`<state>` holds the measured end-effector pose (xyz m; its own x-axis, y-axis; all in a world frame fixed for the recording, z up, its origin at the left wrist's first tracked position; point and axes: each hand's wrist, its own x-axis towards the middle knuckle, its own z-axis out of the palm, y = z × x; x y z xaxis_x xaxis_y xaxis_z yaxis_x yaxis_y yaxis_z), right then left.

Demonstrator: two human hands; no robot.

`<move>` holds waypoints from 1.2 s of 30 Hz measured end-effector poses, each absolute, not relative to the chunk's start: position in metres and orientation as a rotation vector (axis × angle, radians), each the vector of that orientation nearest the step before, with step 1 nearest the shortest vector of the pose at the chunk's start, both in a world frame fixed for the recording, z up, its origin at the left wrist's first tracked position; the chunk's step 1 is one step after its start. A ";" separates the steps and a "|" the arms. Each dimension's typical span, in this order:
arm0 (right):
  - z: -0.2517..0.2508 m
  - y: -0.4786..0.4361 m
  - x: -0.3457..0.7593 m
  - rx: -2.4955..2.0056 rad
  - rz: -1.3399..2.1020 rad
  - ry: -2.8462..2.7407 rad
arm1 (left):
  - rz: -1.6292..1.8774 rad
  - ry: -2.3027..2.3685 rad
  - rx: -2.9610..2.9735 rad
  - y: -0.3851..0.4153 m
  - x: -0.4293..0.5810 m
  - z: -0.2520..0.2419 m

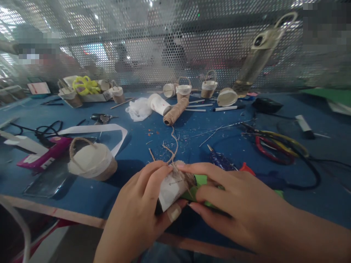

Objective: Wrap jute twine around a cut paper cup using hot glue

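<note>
My left hand (142, 204) is wrapped round a small white-labelled cylinder (172, 188), with a bandage on one finger. My right hand (233, 201) presses twine (185, 179) against the cylinder's right part with its fingertips, and a green piece (201, 180) shows between its fingers. From the cylinder, a strand of the twine runs up to a brown twine roll (177, 111) lying beyond my hands. What the right fingertips pinch exactly is partly hidden.
A small bucket-like cup with a twine handle (91, 160) stands left, near a purple glue gun (49, 153). Red-handled scissors (271, 149) and a blue glitter tool (222, 159) lie right. More cups (208, 88) line the metal mesh screen.
</note>
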<state>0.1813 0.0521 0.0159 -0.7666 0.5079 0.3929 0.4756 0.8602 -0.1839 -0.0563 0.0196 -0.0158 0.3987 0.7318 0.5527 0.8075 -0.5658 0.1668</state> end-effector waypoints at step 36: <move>0.011 0.055 0.183 -0.632 0.082 -2.668 | -0.885 -1.441 -2.538 0.019 -0.055 -0.016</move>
